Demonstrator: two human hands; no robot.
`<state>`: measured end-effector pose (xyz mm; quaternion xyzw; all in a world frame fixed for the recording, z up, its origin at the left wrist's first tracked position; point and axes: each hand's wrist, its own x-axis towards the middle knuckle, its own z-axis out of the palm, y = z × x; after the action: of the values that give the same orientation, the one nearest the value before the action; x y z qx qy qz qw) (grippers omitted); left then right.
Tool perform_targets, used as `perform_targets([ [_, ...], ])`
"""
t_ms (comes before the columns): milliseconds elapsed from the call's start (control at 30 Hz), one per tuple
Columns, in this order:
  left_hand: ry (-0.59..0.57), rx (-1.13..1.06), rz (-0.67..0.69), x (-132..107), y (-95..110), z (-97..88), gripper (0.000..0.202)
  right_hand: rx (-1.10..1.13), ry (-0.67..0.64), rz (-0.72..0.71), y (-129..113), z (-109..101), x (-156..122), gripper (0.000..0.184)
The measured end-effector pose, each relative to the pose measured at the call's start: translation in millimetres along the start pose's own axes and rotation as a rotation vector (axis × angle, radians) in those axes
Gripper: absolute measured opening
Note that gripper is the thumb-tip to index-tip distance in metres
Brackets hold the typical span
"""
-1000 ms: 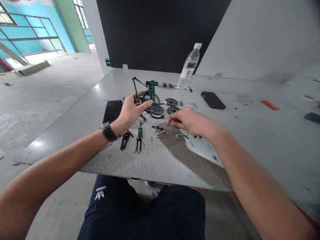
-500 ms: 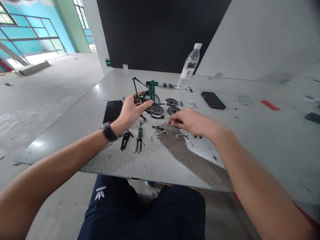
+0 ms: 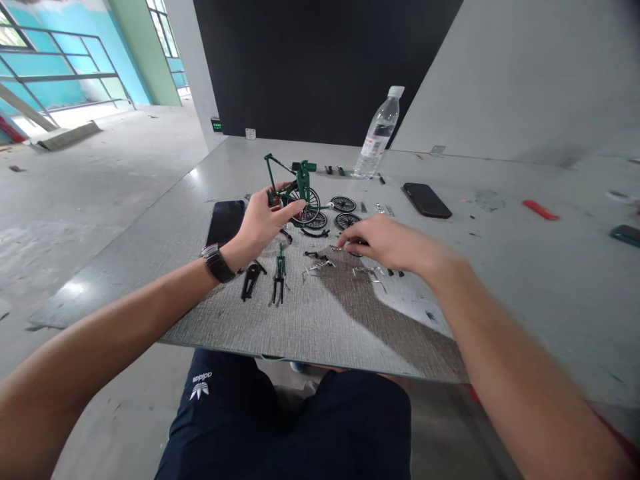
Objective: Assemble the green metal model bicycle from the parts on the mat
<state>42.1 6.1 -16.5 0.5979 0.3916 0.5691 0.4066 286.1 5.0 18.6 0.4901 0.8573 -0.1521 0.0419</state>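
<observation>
My left hand [image 3: 267, 217] is closed around a green model bicycle frame [image 3: 303, 183] with a black spoked wheel fitted to it. The frame is held just above the table. To the right, my right hand [image 3: 373, 241] is low over the table, its thumb and fingers drawn together. A small silver part [image 3: 336, 249] lies right at those fingertips; whether anything is pinched between them is too small to make out. Loose wheels [image 3: 343, 204] and a curved black piece [image 3: 315, 234] lie between the hands. Nearer me are a green and black fork [image 3: 279, 277] and a black part [image 3: 253, 280].
Thin silver pieces [image 3: 369, 272] are spread below my right hand. A water bottle [image 3: 379, 137] stands at the back. One dark phone [image 3: 427, 200] lies right, another phone [image 3: 225, 223] beside my left wrist. A red object [image 3: 540, 210] rests farther right.
My right hand has shifted slightly to the right, so more of the small silver part shows at its fingertips. My left hand and the model bicycle frame have stayed in place.
</observation>
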Motion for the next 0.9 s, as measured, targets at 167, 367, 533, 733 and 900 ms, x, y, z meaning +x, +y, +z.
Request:
perform_targets([
  [167,0.001,0.0,0.005,0.4,-1.9,-0.6,0.04,0.01,0.007,-0.033,1.3,1.1,0.9,0.032],
  [367,-0.007,0.008,0.02,0.3,-3.5,-1.5,0.039,-0.006,0.007,-0.001,4.0,2.4,1.2,0.033],
  [533,-0.008,-0.002,0.018,0.2,-3.6,-0.8,0.04,0.003,0.007,0.021,3.8,3.6,1.6,0.032],
  [733,-0.01,0.002,0.02,-0.3,-2.3,-1.1,0.04,0.022,0.005,0.025,1.9,3.4,2.5,0.03],
  [900,-0.009,0.009,0.013,0.1,-3.2,-1.6,0.042,0.008,0.007,0.017,0.4,2.5,2.6,0.032],
])
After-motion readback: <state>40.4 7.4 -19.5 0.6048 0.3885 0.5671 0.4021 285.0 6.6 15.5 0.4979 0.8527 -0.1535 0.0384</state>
